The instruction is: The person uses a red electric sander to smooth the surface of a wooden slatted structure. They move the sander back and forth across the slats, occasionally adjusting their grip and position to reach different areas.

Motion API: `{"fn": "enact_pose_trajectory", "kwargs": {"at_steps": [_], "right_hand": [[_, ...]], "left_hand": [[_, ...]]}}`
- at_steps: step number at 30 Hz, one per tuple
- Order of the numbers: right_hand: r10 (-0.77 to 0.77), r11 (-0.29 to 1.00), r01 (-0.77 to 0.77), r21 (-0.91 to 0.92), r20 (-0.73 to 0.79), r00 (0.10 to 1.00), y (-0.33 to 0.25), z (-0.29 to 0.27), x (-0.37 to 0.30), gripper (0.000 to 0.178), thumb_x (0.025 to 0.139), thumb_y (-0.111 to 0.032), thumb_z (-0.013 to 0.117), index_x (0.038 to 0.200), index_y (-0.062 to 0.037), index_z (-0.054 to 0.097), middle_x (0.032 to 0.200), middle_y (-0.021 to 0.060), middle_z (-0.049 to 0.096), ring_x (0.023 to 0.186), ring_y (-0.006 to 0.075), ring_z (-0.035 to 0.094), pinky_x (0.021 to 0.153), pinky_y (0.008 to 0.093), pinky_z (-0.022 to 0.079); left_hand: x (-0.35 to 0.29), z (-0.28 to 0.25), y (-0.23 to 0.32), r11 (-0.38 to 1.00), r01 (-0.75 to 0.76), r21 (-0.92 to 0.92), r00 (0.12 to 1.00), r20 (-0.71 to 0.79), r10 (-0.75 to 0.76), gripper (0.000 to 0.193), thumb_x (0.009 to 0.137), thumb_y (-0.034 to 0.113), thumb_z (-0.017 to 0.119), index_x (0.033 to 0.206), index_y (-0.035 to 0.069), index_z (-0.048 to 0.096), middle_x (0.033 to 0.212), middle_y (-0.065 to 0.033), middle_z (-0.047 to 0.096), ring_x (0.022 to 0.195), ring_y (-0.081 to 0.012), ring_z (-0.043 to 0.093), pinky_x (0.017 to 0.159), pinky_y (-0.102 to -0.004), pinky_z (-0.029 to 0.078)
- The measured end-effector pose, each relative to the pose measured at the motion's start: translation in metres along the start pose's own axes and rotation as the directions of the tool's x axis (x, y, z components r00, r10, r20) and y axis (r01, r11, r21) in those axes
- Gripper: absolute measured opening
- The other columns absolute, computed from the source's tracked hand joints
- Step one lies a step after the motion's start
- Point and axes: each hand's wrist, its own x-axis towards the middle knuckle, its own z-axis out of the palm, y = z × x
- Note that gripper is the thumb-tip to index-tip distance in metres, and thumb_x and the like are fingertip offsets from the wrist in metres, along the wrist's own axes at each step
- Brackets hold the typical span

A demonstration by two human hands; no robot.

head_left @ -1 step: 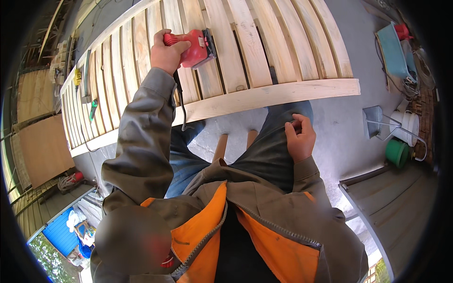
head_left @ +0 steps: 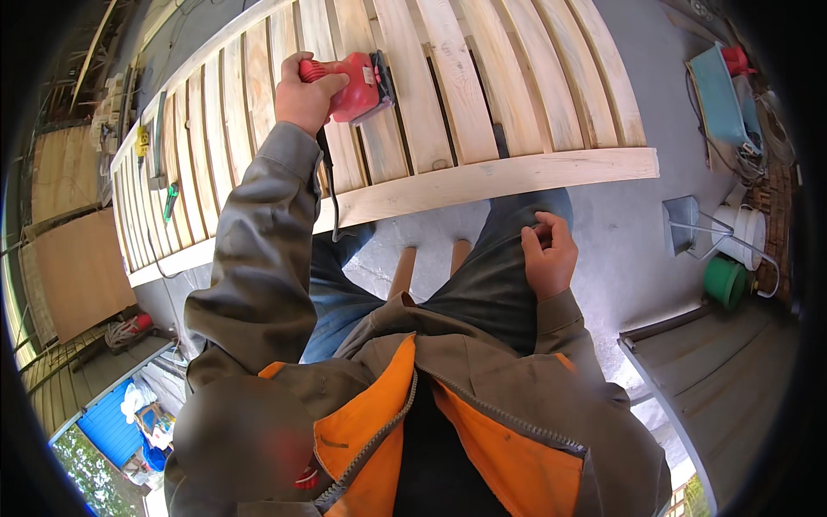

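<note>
Far L, a green-handled tool (head_left: 170, 202) is lying on the slatted wooden panel (head_left: 465, 95). Next, L hand (head_left: 303, 99) is gripping the rear of a red electric sander (head_left: 355, 88), thumb pressing on its shell; sander is sitting over the panel's mid slats. Black power cord (head_left: 332, 194) is trailing below the wrist, past the front rail (head_left: 500, 176). Handling, prob.: moderate wt, rigid, not fragile, maybe slick w/ dust; best hold = ribbed rear grip, clear of black base plate (head_left: 382, 73) & cord. Pose: L arm is reaching fwd, elbow bending outward. Further R, R hand (head_left: 550, 256) is hanging loosely by R thigh, fingers half-curling, nothing showing in it; contact w/ jeans (head_left: 482, 280): can't tell.
</note>
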Motion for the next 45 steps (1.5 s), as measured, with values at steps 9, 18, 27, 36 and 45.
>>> {"fn": "enact_pose_trajectory", "kwargs": {"at_steps": [9, 18, 27, 36, 45], "right_hand": [[0.061, 0.998, -0.061, 0.006, 0.02, 0.998, -0.009, 0.001, 0.009, 0.028, 0.091, -0.005, 0.08, 0.117, -0.0005, 0.07, 0.078, 0.0059, 0.067, 0.061, 0.0115, 0.059, 0.057, 0.0287, 0.049], [0.031, 0.997, -0.03, -0.075, 0.01, 0.999, -0.002, 0.004, 0.014, 0.026, 0.091, -0.006, 0.079, 0.116, -0.0015, 0.07, 0.076, 0.0061, 0.065, 0.061, 0.0128, 0.058, 0.056, 0.0293, 0.048], [0.097, 0.995, -0.097, -0.03, 0.021, 0.995, 0.008, 0.005, 0.012, 0.026, 0.09, -0.007, 0.08, 0.114, -0.0022, 0.07, 0.075, 0.0059, 0.064, 0.057, 0.0129, 0.057, 0.053, 0.0289, 0.047], [0.111, 0.989, -0.107, -0.098, 0.03, 0.993, -0.001, 0.003, 0.017, 0.028, 0.088, -0.006, 0.082, 0.113, -0.0026, 0.07, 0.072, 0.006, 0.064, 0.055, 0.0133, 0.057, 0.051, 0.0288, 0.046], [0.09, 0.985, -0.085, -0.148, 0.029, 0.995, -0.006, 0.006, 0.019, 0.028, 0.088, -0.006, 0.082, 0.113, -0.0013, 0.07, 0.071, 0.0073, 0.064, 0.054, 0.0153, 0.059, 0.051, 0.0294, 0.046]], "left_hand": [[0.078, 0.004, 0.008, 1.0, -0.008, -0.021, 1.0, -0.006, 0.008, 0.073, 0.078, 0.017, 0.089, 0.141, 0.0, 0.055, 0.112, -0.0155, 0.075, 0.091, -0.0235, 0.073, 0.074, -0.0363, 0.063], [0.141, 0.01, 0.023, 1.0, -0.021, -0.019, 1.0, -0.001, 0.021, 0.074, 0.077, 0.017, 0.089, 0.142, 0.003, 0.055, 0.114, -0.0151, 0.072, 0.084, -0.0231, 0.072, 0.062, -0.0366, 0.06], [0.2, 0.016, 0.04, 0.997, -0.026, 0.076, 0.999, -0.024, 0.028, 0.07, 0.077, 0.016, 0.087, 0.14, 0.004, 0.057, 0.11, -0.0125, 0.074, 0.083, -0.0223, 0.071, 0.052, -0.0361, 0.053], [0.263, 0.014, 0.043, 0.998, -0.053, 0.026, 0.999, 0.015, 0.052, 0.073, 0.08, 0.018, 0.087, 0.143, 0.003, 0.054, 0.12, -0.0162, 0.07, 0.099, -0.0255, 0.072, 0.065, -0.0394, 0.059], [0.279, 0.002, 0.037, 0.998, -0.016, -0.063, 0.997, 0.073, 0.021, 0.074, 0.082, 0.021, 0.089, 0.143, 0.001, 0.052, 0.117, -0.0159, 0.069, 0.097, -0.026, 0.071, 0.071, -0.0397, 0.06]]}}
